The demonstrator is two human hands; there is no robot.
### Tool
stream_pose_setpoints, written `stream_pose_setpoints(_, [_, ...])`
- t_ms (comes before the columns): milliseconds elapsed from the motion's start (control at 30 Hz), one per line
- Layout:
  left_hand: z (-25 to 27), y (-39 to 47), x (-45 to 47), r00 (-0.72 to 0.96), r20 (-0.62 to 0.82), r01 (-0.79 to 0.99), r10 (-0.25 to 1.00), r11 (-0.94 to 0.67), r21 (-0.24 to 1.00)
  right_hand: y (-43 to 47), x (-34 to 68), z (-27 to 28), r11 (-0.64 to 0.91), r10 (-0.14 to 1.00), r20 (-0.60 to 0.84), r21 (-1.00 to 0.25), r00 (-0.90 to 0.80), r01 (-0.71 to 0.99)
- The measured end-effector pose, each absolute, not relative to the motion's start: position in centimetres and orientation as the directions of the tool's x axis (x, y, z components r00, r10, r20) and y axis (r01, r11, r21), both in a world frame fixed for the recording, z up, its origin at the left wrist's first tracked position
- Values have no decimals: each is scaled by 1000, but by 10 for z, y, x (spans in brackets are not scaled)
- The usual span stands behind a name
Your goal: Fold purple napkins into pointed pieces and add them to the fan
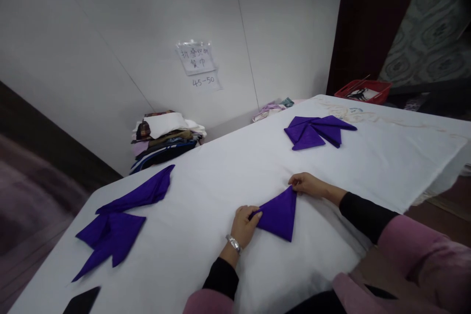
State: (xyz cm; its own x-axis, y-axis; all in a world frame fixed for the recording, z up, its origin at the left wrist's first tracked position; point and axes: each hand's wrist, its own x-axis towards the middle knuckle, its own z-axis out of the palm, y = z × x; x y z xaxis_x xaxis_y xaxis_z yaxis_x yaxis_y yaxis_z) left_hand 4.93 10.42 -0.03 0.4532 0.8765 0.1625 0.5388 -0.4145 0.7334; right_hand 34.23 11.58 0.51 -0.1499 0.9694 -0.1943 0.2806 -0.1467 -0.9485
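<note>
Between my hands a purple napkin (278,216), folded into a triangle, lies on the white-covered table (221,171). My left hand (245,225), with a watch (233,244) on its wrist, pinches the napkin's left corner between thumb and fingers. At the upper right corner, the fingertips of my right hand (303,184) are closed on the cloth. Farther back on the right rests another folded purple napkin (312,130) with several points fanned out. Two more purple shapes, a long folded napkin (142,190) and a pointed folded napkin (112,238), lie on the left side.
Stacked clothes (165,137) stand against the wall behind the table, below a handwritten paper sign (196,59). More crumpled cloth (270,109) sits behind the far edge. A red basket (382,92) is at the back right. A black flat object (83,301) lies front left.
</note>
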Motion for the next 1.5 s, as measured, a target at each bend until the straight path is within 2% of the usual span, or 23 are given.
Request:
stream_pose_setpoints(133, [4,104,51,468,155,554,870,-425,716,118,341,2,-132,974,-179,-947,-139,293])
stream_pose_setpoints(467, [7,103,58,466,147,632,873,-444,635,111,340,7,-169,975,-188,-974,-121,153])
stream_pose_setpoints(700, [7,103,61,457,148,660,877,-446,604,98,345,13,-193,975,-191,-981,-114,-9])
stream_pose_setpoints(833, [8,103,61,454,145,671,879,-444,594,98,344,15,-201,971,-208,-977,-115,69])
stream_pose_setpoints(933, [7,103,61,454,153,663,878,-448,600,101,342,10,-151,978,-170,-976,-118,154])
stream_pose_setpoints(1200, [5,102,59,436,172,623,883,-434,651,100,334,3,-126,990,-132,-987,-54,104])
stream_pose_setpoints(1400, [-2,104,48,313,182,556,932,-336,760,99,334,1,-123,991,-129,-978,-24,166])
stream_pose_setpoints(1500, [-4,105,39,242,220,548,945,-320,773,101,335,-4,-120,992,-126,-976,-21,180])
